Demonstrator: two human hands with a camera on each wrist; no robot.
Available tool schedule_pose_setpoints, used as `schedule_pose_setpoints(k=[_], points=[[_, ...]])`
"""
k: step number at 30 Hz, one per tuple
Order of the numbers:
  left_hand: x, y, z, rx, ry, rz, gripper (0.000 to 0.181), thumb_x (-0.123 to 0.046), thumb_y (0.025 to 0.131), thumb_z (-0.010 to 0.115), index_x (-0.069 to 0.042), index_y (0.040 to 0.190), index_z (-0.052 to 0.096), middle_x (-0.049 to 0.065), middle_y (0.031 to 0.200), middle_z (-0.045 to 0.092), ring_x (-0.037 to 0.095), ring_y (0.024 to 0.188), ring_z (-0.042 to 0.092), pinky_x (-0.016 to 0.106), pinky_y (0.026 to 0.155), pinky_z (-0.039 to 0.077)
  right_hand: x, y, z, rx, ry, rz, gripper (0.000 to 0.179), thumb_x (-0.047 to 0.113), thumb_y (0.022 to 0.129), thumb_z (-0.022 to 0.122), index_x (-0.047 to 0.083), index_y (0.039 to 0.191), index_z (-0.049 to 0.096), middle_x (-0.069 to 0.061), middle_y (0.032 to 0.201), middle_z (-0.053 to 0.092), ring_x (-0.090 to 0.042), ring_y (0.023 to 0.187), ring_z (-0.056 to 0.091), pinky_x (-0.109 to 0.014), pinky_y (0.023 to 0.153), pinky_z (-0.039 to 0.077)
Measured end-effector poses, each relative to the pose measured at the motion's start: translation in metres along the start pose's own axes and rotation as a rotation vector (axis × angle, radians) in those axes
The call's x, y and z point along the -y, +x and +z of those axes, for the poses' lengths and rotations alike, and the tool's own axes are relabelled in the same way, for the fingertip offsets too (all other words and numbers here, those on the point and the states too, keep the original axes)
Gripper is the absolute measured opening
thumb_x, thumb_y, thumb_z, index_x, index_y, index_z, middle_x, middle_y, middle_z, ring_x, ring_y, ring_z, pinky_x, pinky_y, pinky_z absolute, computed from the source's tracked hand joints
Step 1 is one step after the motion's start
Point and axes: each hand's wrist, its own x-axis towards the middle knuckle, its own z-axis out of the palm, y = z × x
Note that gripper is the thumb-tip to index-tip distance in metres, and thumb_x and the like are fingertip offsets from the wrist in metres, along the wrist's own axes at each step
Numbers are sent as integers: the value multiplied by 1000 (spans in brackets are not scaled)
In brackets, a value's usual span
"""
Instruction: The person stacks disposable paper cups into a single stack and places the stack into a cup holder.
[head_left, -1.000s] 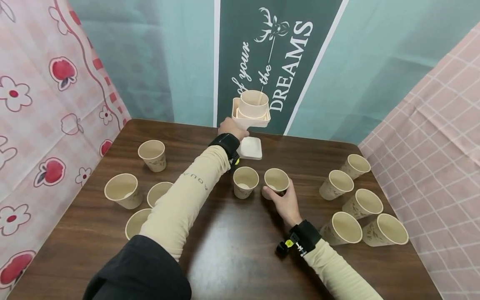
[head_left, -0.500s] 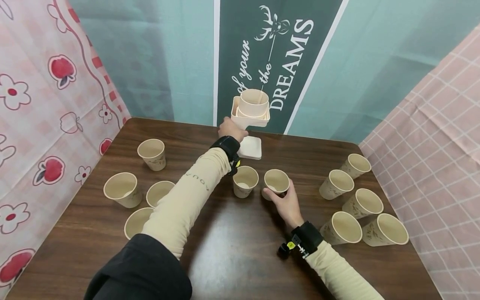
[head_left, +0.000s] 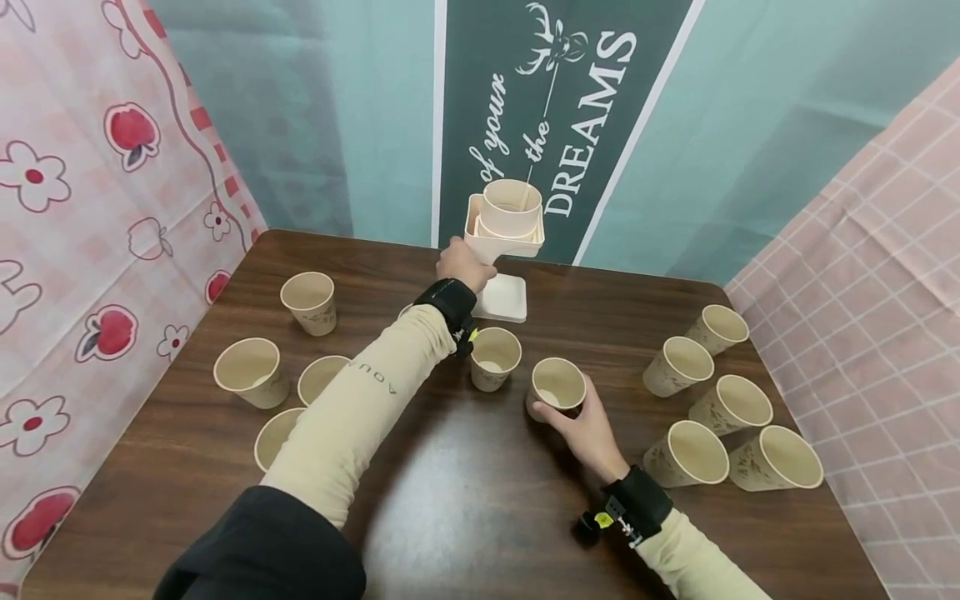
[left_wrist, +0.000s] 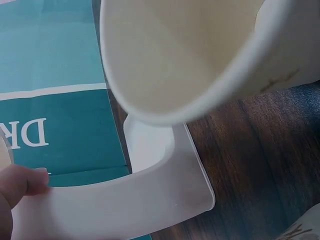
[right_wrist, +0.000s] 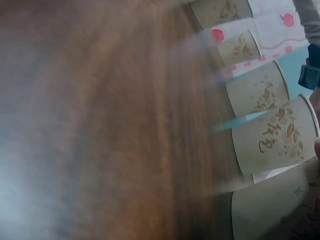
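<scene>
Cups point(right_wrist: 272, 137) — beige, brown leaf print; holder point(head_left: 504, 245): cream; table point(head_left: 442, 500): dark brown wood grain — grid cloth point(head_left: 885, 333): pink, white lines.

On the table point(head_left: 442, 517), at the far side near the middle: a stand point(head_left: 501, 298), with a tray point(head_left: 521, 248) at its top and a tub point(head_left: 512, 221) inside that. Left hand point(head_left: 463, 265) on the stand. A bit nearer: the middle cup point(head_left: 491, 379). Just right of that and nearer again: the held cup point(head_left: 558, 396), in the right hand point(head_left: 588, 433). To the left: four paper cups point(head_left: 251, 375), two partly behind the left sleeve point(head_left: 367, 400). To the right: five more cups point(head_left: 731, 408), close together, the two nearest side by side. Behind the table: the back cloth point(head_left: 360, 125).
</scene>
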Motion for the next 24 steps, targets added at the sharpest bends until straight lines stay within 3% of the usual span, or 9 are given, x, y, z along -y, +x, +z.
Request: schedule_pose_setpoints(k=[9,24], points=[[4,-9,-4,-5,112,52,65,-28,84,84,2,131,52,21,122,66,37,114,65,46,95,55,-2,-21,6,30,16,-52,71,9,83,85,5,143,46,-15,133,57,-28,121,54,-37,102,43],[21,-34,-13,-73,176,136,56,-28,85,82,5,124,60,21,113,69,39,105,68,48,88,58,5,-45,18,149,16,-88,71,15,82,87,10,142,49,-10,131,59,-27,118,57,-42,100,48]])
